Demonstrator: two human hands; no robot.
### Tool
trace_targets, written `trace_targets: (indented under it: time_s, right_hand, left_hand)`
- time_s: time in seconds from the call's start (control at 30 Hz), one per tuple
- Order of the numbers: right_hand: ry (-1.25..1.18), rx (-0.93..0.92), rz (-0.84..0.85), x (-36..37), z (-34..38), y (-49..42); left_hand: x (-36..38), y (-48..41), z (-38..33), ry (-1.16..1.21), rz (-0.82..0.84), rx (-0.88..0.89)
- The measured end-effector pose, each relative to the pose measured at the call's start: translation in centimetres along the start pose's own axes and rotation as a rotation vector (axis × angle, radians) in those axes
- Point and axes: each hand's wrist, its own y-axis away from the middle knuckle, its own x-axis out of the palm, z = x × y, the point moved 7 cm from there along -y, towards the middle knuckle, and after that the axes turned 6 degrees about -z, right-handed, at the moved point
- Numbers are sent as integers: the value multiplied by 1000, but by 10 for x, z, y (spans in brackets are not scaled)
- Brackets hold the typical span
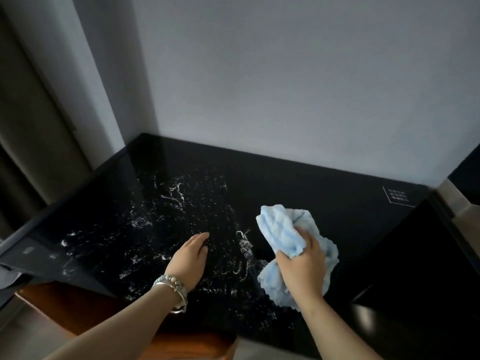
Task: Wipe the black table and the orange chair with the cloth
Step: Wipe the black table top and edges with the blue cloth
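Two surfaces are needing a wipe, and neither is looking finished yet. The black table [311, 183] is carrying white speckles and smears [176, 190] across its middle and out toward nine o'clock, with a denser streak lying just beside the cloth, on its nine o'clock side. The stretch running toward two and three o'clock, up to the small printed label [397, 196] in the far corner, is showing dark and free of marks. I am judging that side either done or never soiled; the view is not settling which.

The right hand [302, 266] is clenching round the light blue cloth [281, 229], bunching it into a wad that is appearing to rest on the tabletop at roughly four o'clock from its centre, loose ends spilling out above and below the fist. The left hand [188, 258] is lying flat and released on the table at about six o'clock, fingers straight, palm down among the speckles, holding nothing; bracelets [172, 287] are circling its wrist.

The orange chair [78, 310] is peeking out under the table's near edge at seven o'clock, only partly showing. Nothing there is telling whether it has been wiped, and the cloth is well apart from it. By my reckoning the job is sitting in its early-to-middle part: the speckled half of the table is waiting for the cloth, and the chair is coming after that.
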Motion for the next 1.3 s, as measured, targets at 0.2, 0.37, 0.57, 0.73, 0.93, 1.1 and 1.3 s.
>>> trace_targets:
  time_s: [0.2, 0.37, 0.57, 0.73, 0.93, 1.1, 1.3]
  right_hand:
    - [-122, -119, 194, 80, 127, 33]
    - [-159, -300, 385, 137, 224, 76]
    - [-510, -329, 716, 189, 290, 103]
    - [-627, -155, 525, 204, 299, 79]
    - [-325, -116, 563, 236, 286, 76]
    - [-146, -118, 655, 253, 268, 74]
    - [-138, -162, 678, 256, 257, 74]
  left_hand:
    - [-83, -45, 50, 773, -35, -332]
    - [-120, -45, 84, 1005, 230, -466]
    - [-196, -59, 173, 996, -228, -555]
    - [-237, -71, 199, 1022, -316, -480]
    - [-275, -66, 243, 544, -426, -582]
    - [-229, -58, 235, -269, -205, -609]
    - [-197, -55, 259, -426, -152, -673]
